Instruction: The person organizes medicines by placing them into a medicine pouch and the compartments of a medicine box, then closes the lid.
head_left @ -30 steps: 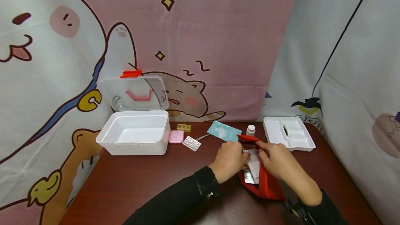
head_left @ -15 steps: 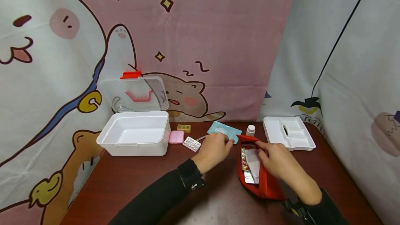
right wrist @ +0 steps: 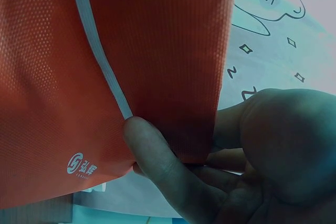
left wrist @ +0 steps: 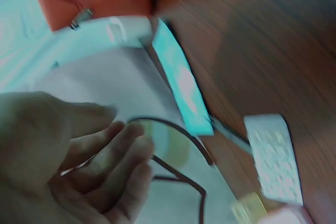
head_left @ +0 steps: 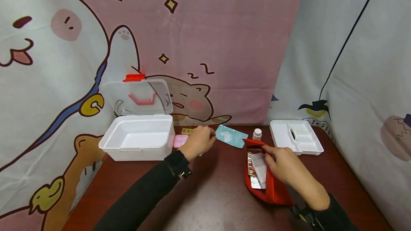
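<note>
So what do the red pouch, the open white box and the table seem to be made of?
Red pouch: probably synthetic fabric, matte, with a fine ribbed texture up close.
White box: likely smooth moulded plastic, evenly coloured, with a see-through lid.
Table: slightly glossy brown with visible grain; wood or laminate, I can't tell.

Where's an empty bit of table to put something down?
There's a big bare patch of table between the left sleeve and the red pouch. Another lies in front of the white box, left of that sleeve. It's crowded along the back: pink case, blue packet and bottle sit between the box and the white tray.
</note>
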`<state>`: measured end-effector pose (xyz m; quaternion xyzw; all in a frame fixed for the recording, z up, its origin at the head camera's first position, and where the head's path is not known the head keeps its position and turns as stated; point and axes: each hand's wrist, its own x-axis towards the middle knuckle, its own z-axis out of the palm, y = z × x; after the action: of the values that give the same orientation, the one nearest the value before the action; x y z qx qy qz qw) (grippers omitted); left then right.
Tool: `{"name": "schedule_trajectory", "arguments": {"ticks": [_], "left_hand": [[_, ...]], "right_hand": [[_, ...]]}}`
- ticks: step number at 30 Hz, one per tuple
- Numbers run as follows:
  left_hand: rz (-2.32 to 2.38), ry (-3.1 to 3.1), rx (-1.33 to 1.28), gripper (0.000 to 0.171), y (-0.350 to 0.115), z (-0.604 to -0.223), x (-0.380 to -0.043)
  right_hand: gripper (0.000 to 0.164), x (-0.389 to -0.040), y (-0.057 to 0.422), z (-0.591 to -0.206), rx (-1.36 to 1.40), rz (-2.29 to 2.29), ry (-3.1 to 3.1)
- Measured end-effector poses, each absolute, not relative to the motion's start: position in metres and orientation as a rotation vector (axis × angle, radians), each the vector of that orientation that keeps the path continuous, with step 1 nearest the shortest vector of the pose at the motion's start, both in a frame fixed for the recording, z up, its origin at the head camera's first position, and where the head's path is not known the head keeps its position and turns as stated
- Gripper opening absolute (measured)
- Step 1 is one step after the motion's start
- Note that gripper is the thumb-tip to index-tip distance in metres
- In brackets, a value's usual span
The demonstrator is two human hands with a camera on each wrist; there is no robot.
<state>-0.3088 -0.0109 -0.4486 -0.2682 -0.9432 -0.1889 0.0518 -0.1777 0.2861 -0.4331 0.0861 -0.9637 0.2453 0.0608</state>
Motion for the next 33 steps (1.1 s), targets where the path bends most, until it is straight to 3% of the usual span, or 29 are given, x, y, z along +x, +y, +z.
{"name": "schedule_trajectory", "arguments": {"ticks": [4,19,25,33], "left_hand": [[-0.499,-2.952,-0.913,0.010,-0.029,-0.455,-0.322],[-0.143,-3.025,-1.055,0.033,-0.057,-0.484,-0.334],[-0.111,-2.995,-1.068,0.022,-0.061,-0.494,-0.339],[-0.110,-2.950,-1.062,0.025,-0.065,-0.511,-0.350]], "right_hand": [[0.042,-0.177,0.286,-0.433,0.250,0.756,-2.928],[0.040,-0.178,0.285,-0.435,0.271,0.706,-2.900],[0.041,-0.177,0.285,-0.436,0.253,0.727,-2.922],[0.041,-0.177,0.284,-0.435,0.256,0.707,-2.922]]}}
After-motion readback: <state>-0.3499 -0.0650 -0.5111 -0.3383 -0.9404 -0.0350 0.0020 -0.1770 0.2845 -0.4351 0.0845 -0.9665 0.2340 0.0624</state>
